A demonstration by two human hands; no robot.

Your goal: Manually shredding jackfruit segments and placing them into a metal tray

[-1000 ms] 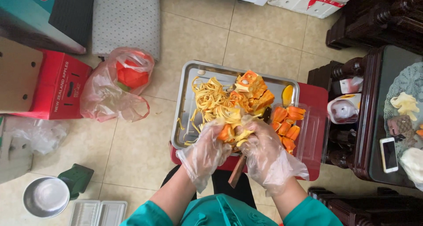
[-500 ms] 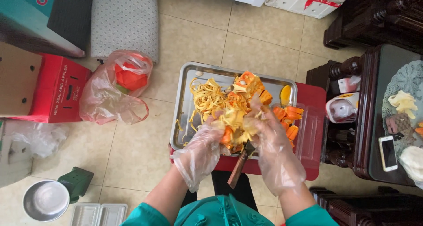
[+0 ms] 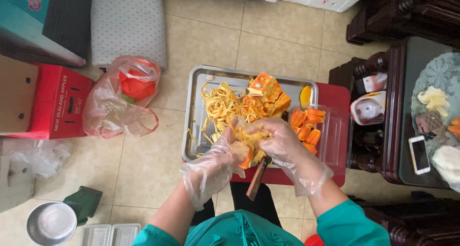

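Both hands meet at the middle of the frame, each in a loose clear plastic glove. The left hand (image 3: 221, 156) is curled shut around an orange fruit piece (image 3: 246, 159), which pokes out at the right edge of its fingers, and the right hand (image 3: 280, 141) is closed over the same clump from the other side, fingers bent down onto pale yellow strands bunched between the two palms. So the piece sits right at the point where the hands touch, just over the near rim of the metal tray (image 3: 193, 113). A knife (image 3: 257, 179) with a brown wooden handle lies just below the hands, slanting toward the lower centre. Above the hands, the tray carries a heap of yellow fibre strips (image 3: 221, 104) and a chunk of orange fruit (image 3: 266, 91) at its upper right. The tray rests on a red stool (image 3: 336, 95), and to the right of the hands a clear plastic box (image 3: 330, 139) holds peeled orange pods (image 3: 306, 124). At the left of the frame a plastic bag (image 3: 115, 107) lies on the tiled floor beside a red cardboard box (image 3: 52, 102). In the lower left stands a metal bowl (image 3: 51, 224). On the dark wooden table at the right edge lies a phone (image 3: 419, 154).
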